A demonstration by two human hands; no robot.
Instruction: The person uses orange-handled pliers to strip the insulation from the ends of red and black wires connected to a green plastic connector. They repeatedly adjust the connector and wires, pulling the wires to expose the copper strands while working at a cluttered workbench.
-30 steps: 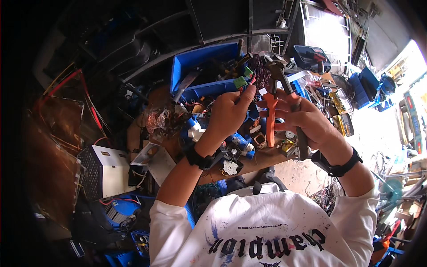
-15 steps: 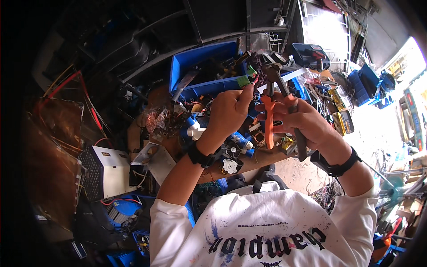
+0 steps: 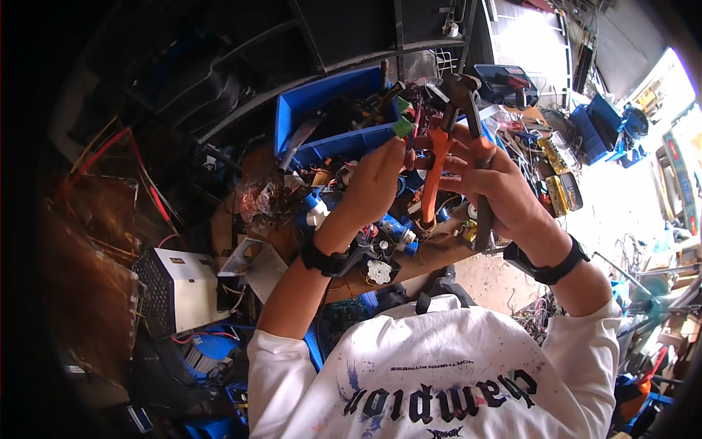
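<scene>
My left hand [image 3: 374, 179] is closed in a pinch, back of the hand upward, above the cluttered bench. A small green connector [image 3: 401, 126] sticks up from its fingertips, and a thin red wire [image 3: 417, 123] shows beside it. My right hand [image 3: 499, 186] is wrapped round a pair of cable cutters [image 3: 436, 168]. One handle is orange; the other is mostly dark and worn. The cutters' dark jaws point away from me, beyond both hands, and what lies between them cannot be made out. The fingertips of both hands are close together, partly hiding the wires there.
Behind my hands stands a blue bin [image 3: 285, 110] with mixed parts. Blue-and-white plug fittings [image 3: 398, 233] and a white round part [image 3: 379, 272] lie on the bench. To the left is a white metal box [image 3: 191, 289]; at the far right, a dark tool case [image 3: 504, 84].
The cutters have moved up and away, their jaws swinging a little to the right. My right fingers have come closer to my left hand, which still pinches the green connector.
</scene>
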